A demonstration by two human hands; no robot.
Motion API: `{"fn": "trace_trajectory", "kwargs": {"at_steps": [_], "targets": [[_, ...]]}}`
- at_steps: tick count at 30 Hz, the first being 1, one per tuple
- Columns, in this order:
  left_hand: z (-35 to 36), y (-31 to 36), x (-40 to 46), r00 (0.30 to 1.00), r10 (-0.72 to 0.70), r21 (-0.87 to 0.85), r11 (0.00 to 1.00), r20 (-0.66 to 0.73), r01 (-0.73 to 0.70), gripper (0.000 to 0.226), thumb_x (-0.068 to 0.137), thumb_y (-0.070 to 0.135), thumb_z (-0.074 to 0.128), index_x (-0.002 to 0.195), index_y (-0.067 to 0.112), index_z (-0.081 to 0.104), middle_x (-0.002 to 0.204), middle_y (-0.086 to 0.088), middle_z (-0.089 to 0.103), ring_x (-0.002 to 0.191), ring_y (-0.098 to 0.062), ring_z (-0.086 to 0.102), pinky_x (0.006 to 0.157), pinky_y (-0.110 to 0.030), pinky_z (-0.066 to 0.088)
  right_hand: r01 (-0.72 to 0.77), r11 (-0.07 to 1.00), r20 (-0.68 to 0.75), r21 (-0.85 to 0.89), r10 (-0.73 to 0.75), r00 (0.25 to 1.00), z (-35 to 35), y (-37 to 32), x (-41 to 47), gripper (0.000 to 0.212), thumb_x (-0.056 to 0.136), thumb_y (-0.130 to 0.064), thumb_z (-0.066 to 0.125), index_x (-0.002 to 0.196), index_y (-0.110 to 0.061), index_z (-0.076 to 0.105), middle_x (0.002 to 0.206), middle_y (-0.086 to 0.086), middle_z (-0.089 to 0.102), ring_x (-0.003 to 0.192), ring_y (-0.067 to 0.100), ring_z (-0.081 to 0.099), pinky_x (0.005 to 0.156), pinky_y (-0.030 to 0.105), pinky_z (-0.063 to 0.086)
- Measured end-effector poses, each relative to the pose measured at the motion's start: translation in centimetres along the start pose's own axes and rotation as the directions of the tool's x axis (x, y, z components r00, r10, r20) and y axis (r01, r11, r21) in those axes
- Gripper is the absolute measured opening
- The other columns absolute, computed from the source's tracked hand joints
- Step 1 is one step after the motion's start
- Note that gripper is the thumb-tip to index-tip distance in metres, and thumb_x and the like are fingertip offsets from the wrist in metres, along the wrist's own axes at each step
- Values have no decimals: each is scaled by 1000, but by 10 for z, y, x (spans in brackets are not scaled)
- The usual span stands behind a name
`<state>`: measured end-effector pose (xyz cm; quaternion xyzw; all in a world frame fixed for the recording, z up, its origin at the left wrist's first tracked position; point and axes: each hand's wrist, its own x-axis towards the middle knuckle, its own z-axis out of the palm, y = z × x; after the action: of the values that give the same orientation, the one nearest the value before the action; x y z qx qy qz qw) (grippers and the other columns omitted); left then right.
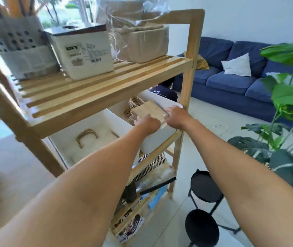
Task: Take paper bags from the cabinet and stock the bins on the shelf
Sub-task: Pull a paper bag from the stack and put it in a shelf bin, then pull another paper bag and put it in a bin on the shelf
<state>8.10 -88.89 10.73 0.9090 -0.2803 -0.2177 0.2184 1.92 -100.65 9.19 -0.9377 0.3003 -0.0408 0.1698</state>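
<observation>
1. White wall [249, 20] behind a blue sofa [231, 82]; white cushion [237, 65] on it.
2. Pale tiled floor [204, 118].
3. Two black round stools [205, 186] near the floor's lower edge.
4. Leafy plant [291, 97] at right.
5. Bright window [60, 9] upper left, daylight.

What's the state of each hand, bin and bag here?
left hand: grips the paper bags' near edge
right hand: grips the paper bags' right edge
paper bags: flat stack, tilted over the right bin
right bin: open, some handled bags inside
left bin: open, one bag handle showing
wrapped bag bundle: top shelf, plastic torn open
</observation>
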Motion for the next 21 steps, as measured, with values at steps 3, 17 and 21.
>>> {"fn": "trace_trajectory", "kwargs": {"at_steps": [3,17,21], "targets": [[17,-17,-42,990,140,155,978,15,-141,57,95,32,31,148,14,24,157,-18,11,145,-35,10,118,-45,16,-61,997,36,-47,63,997,0,-10,-52,47,98,-29,39,139,-7,45,147,18,42,133,32,42,109,36,36],[-23,-223,-278,979,105,214,966,173,-142,56,95,28,41,148,16,29,152,-9,34,139,-26,32,114,-36,26,82,993,218,-87,-62,974,77,-176,-276,31,92,-21,50,117,-9,66,118,14,66,107,29,59,86,31,46],[-77,-309,-314,998,-41,237,971,40,30,59,97,31,40,150,14,22,157,-8,24,145,-24,22,119,-37,17,215,976,252,-43,-198,947,101,-264,-292,34,94,-26,52,123,-12,64,129,11,61,118,28,56,96,30,43]]}}
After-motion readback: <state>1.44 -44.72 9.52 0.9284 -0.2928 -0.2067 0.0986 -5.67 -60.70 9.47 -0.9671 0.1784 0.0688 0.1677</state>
